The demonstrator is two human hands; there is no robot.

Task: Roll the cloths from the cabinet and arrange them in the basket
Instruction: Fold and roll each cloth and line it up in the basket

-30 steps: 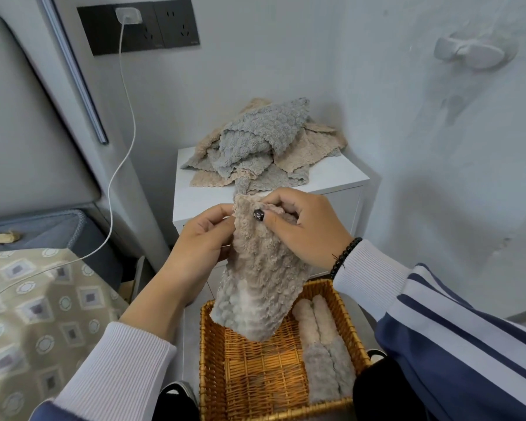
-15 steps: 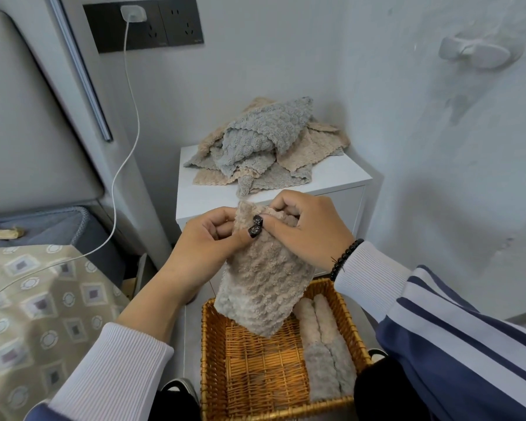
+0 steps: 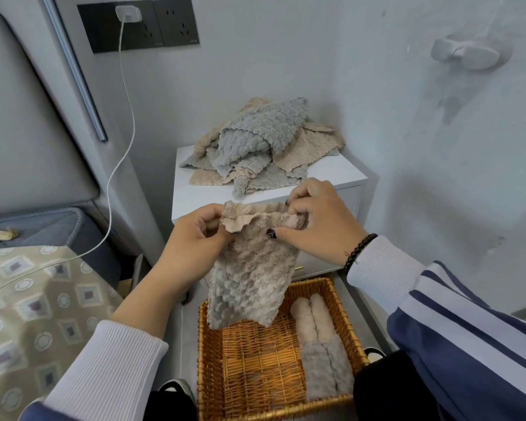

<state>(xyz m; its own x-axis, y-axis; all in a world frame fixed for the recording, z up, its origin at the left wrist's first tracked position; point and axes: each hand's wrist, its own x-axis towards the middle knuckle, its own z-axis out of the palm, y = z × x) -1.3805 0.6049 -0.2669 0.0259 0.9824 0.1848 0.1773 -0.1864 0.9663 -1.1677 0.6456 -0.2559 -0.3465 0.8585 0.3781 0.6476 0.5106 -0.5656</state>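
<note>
— Pinching the beige cloth (image 3: pixel 249 268) along its top edge, we have it hanging in the air; our left hand (image 3: pixel 195 238) nips the left corner between thumb and curled fingers, our right hand (image 3: pixel 319 226) nips the right corner the same way, thumb in front and fingers folded over the back.

— And below that grip?

— The cloth drops straight down from our fingers, its lower edge dangling just over the rear left of the wicker basket (image 3: pixel 207 360); we cannot tell whether it touches the rim.

— What sits in the basket?

— Down and to the right of the grip, two rolled cloths (image 3: pixel 319 344) lie side by side against the right wall, beige at their far ends and grey at the near ends; the left part of the woven floor shows bare wicker.

— Beyond our hands?

— Straight past the grip stands the white cabinet (image 3: pixel 195 196); on its top lies a loose pile of cloths (image 3: pixel 261 147), grey and beige mixed, well apart from the one we hold.

— Further out?

— Up and left of the grip a black socket panel (image 3: pixel 170 22) carries a white charger (image 3: pixel 128 13), its cable (image 3: pixel 125 123) trailing down to a patterned bedspread (image 3: pixel 37 299) on our left; up and right, a white hook (image 3: pixel 465 54) sticks to the wall; a black bead bracelet (image 3: pixel 359 250) rings our right wrist.
</note>
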